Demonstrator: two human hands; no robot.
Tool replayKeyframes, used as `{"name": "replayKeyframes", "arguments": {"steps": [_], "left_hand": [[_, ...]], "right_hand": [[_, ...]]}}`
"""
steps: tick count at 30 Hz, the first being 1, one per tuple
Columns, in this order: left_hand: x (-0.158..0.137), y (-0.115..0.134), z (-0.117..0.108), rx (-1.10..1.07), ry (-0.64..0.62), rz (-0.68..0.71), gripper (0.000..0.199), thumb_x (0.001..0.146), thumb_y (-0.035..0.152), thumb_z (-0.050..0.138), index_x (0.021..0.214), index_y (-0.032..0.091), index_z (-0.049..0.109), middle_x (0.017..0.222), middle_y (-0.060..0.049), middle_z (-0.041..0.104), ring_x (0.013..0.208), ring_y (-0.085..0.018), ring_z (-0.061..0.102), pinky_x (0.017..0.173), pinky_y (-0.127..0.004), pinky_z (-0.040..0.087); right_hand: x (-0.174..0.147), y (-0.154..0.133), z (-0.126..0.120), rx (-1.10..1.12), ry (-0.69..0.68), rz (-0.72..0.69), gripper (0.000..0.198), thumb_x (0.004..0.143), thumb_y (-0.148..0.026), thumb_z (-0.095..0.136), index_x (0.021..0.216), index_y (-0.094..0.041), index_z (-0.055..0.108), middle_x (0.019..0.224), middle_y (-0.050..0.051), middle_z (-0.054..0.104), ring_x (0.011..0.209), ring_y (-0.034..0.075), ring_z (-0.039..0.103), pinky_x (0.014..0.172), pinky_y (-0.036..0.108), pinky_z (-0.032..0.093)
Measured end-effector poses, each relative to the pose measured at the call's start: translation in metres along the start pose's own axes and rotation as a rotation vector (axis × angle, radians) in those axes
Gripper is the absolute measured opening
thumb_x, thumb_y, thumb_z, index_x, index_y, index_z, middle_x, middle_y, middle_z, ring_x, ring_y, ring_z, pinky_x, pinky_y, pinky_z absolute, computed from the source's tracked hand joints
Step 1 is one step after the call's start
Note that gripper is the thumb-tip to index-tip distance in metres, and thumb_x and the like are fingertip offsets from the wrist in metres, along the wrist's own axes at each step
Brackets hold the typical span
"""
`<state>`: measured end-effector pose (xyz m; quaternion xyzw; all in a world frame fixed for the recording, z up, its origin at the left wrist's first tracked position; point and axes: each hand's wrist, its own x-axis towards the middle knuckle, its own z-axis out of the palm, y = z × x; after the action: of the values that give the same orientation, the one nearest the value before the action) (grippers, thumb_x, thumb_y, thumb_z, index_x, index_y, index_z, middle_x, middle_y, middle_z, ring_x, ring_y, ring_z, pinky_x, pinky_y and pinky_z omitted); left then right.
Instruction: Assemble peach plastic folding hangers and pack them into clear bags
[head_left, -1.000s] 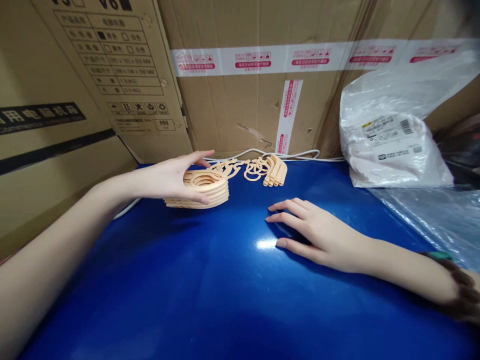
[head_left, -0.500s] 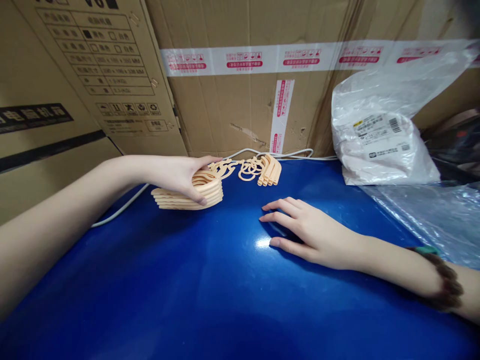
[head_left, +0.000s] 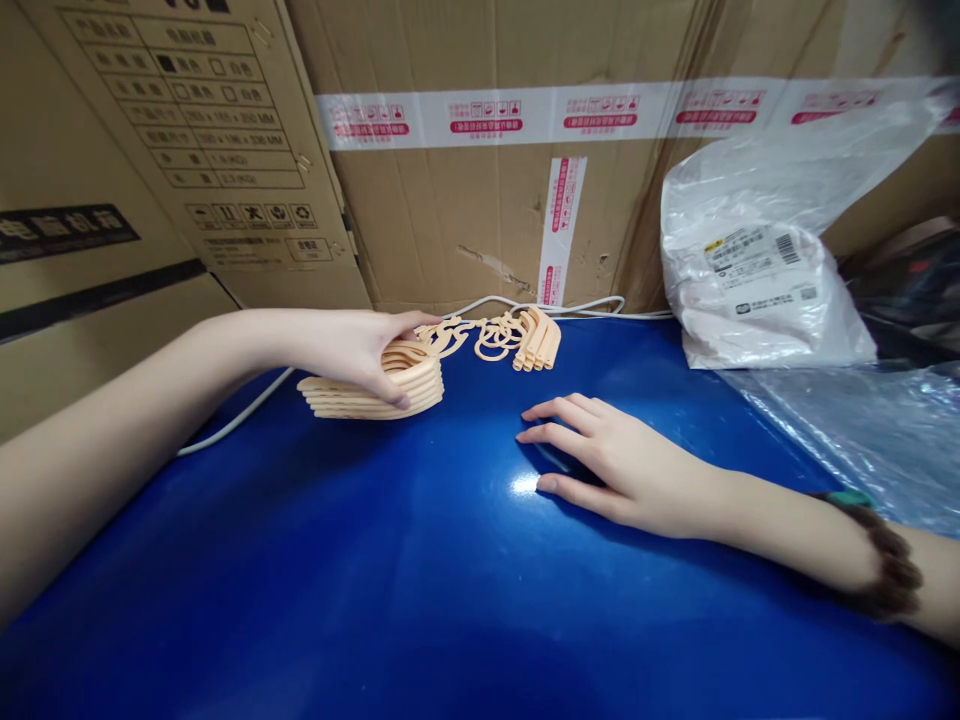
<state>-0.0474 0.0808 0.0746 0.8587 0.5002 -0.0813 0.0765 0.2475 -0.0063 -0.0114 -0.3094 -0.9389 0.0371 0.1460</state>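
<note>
On the far left part of the blue table, my left hand (head_left: 367,350) is closed around a stack of beige plastic hangers (head_left: 412,392), thumb in front and fingers behind. Their curved arms lie nested in several layers. Behind and right of that hand are beige hooks and rings (head_left: 493,340), with a second bunch of curved beige arm ends (head_left: 538,340) beside them. How these parts join is partly hidden by the hand. My right hand (head_left: 600,455) rests palm down at or just over the table, fingers spread, holding nothing. A dark fuzzy band circles the right wrist.
Brown cardboard boxes (head_left: 450,220) wall off the back and left of the blue table (head_left: 420,600). A white cable (head_left: 240,425) runs along their base. At the back right stands a white plastic bag (head_left: 765,290) with labels, near clear plastic wrap (head_left: 892,430).
The view has shifted very slightly. Both hands and the hangers keep their places, with my left hand still gripping the stack.
</note>
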Motion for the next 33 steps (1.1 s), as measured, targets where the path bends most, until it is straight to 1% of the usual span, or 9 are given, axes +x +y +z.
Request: {"name": "replayKeyframes", "arguments": {"steps": [4,9,13,16,21,27,32,33], "left_hand": [[-0.0033,0.0012,0.0015,0.011,0.039,0.03,0.096,0.069,0.05,0.064,0.152,0.027,0.023,0.137,-0.002,0.056,0.111,-0.025,0.06,0.099,-0.032,0.042],[-0.0039,0.0024,0.0008,0.024,0.03,0.022,0.098,0.067,0.052,0.065,0.152,0.028,0.023,0.135,-0.001,0.057,0.11,-0.026,0.061,0.096,-0.032,0.044],[-0.0031,0.0056,-0.0013,0.032,-0.001,-0.015,0.098,0.067,0.051,0.065,0.152,0.03,0.021,0.136,-0.005,0.056,0.11,-0.029,0.061,0.095,-0.034,0.044],[-0.0027,0.0064,-0.0015,0.019,-0.009,-0.037,0.103,0.064,0.051,0.068,0.152,0.028,0.022,0.135,-0.006,0.057,0.112,-0.031,0.06,0.095,-0.034,0.044],[-0.0036,0.0066,-0.0001,0.028,0.023,-0.011,0.098,0.066,0.052,0.067,0.151,0.029,0.023,0.133,-0.003,0.059,0.108,-0.029,0.061,0.093,-0.033,0.044],[-0.005,0.0092,-0.001,0.054,0.011,-0.017,0.091,0.071,0.048,0.063,0.15,0.028,0.024,0.132,-0.007,0.058,0.106,-0.027,0.061,0.089,-0.034,0.046],[-0.0026,0.0067,-0.0008,0.047,-0.007,-0.05,0.1,0.063,0.051,0.07,0.15,0.03,0.024,0.133,-0.008,0.058,0.108,-0.03,0.061,0.089,-0.034,0.046],[-0.0027,0.0065,-0.0006,0.044,-0.001,-0.042,0.099,0.063,0.051,0.069,0.15,0.029,0.025,0.133,-0.008,0.057,0.108,-0.031,0.061,0.09,-0.034,0.046]], "right_hand": [[-0.0003,0.0006,0.0005,-0.003,0.007,-0.007,0.038,0.097,-0.043,0.046,0.125,-0.019,0.057,0.129,0.014,0.056,0.112,0.026,0.055,0.095,0.046,0.046],[-0.0001,0.0007,0.0007,0.0,0.006,-0.002,0.039,0.097,-0.043,0.046,0.124,-0.018,0.058,0.129,0.014,0.056,0.111,0.026,0.055,0.094,0.046,0.046],[0.0,0.0007,0.001,0.0,0.012,-0.007,0.038,0.096,-0.042,0.047,0.124,-0.018,0.058,0.128,0.014,0.056,0.112,0.026,0.055,0.095,0.046,0.046],[-0.0001,0.001,0.0013,0.002,0.026,-0.013,0.037,0.096,-0.042,0.047,0.124,-0.019,0.058,0.127,0.014,0.057,0.111,0.026,0.055,0.094,0.046,0.047],[-0.0002,0.0012,0.0012,-0.003,0.017,-0.007,0.038,0.096,-0.042,0.047,0.124,-0.018,0.058,0.128,0.014,0.056,0.112,0.026,0.055,0.095,0.045,0.046],[0.0003,0.0008,0.001,0.0,0.016,-0.013,0.038,0.097,-0.042,0.046,0.124,-0.019,0.057,0.128,0.014,0.056,0.112,0.026,0.055,0.095,0.046,0.046],[0.0001,0.001,0.0012,0.007,0.029,-0.016,0.037,0.096,-0.042,0.047,0.124,-0.019,0.058,0.127,0.014,0.057,0.111,0.026,0.055,0.094,0.046,0.047],[0.0,0.0011,0.0013,0.007,0.028,-0.016,0.037,0.096,-0.042,0.047,0.124,-0.019,0.057,0.128,0.014,0.057,0.112,0.026,0.055,0.094,0.046,0.047]]}}
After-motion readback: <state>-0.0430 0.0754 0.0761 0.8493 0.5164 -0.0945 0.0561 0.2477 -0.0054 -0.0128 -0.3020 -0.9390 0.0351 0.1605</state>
